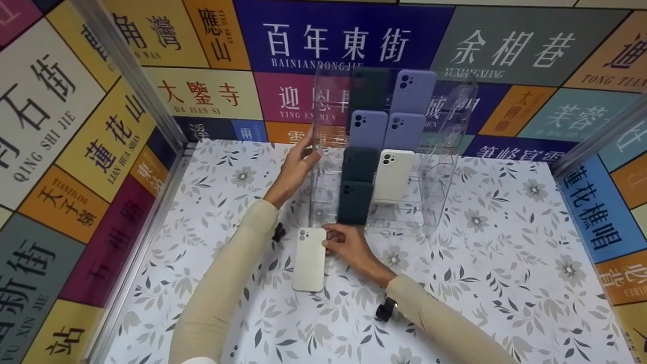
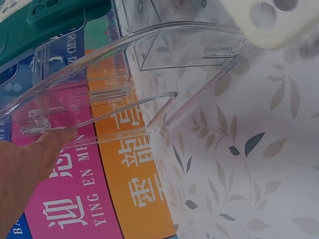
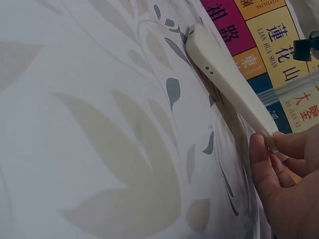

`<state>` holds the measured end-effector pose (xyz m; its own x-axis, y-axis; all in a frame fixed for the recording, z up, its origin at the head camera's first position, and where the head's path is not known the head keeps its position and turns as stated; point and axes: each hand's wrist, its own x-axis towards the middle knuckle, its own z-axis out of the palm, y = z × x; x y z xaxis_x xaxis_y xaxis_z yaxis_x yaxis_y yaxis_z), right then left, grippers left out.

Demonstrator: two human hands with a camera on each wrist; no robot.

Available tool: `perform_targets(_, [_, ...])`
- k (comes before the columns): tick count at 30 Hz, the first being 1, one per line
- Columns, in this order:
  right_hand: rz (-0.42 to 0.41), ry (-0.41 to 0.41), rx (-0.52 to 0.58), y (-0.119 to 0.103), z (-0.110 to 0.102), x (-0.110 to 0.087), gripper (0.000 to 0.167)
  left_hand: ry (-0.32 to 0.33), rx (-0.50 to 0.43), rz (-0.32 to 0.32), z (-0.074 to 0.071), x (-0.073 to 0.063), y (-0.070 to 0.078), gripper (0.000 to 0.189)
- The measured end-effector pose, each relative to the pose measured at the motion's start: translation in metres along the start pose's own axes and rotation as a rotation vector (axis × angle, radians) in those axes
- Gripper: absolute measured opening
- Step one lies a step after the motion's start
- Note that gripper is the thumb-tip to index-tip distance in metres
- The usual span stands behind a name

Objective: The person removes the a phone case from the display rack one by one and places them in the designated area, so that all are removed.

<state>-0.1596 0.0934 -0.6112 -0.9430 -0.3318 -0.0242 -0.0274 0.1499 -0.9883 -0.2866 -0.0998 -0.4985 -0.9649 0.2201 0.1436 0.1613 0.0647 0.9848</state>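
Observation:
A clear acrylic display rack stands at the back of the table. On its left side panel rests my left hand; in the left wrist view the fingertips touch the panel's edge. Just in front of the rack, my right hand pinches the upper right edge of a cream phone case. The right wrist view shows this cream case tilted slightly off the cloth, thumb and fingers at one end. Several cases fill the rack's tiers: purple ones, dark green ones and another cream one.
A white leaf-patterned cloth covers the table. Panels with Chinese street names wall in the back and both sides. A dark band-mounted camera sits on my right wrist.

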Motion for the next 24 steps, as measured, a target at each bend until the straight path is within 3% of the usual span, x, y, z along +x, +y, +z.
perform_targets(14, [0.049,-0.023,-0.061,0.0,0.012,0.003,0.041,0.014,0.028,-0.022,0.001,-0.002,0.002,0.073])
perform_targets(24, [-0.038,-0.018,-0.139,0.002,0.007,0.003,0.036,0.025,0.006,-0.025,0.002,-0.002,0.002,0.071])
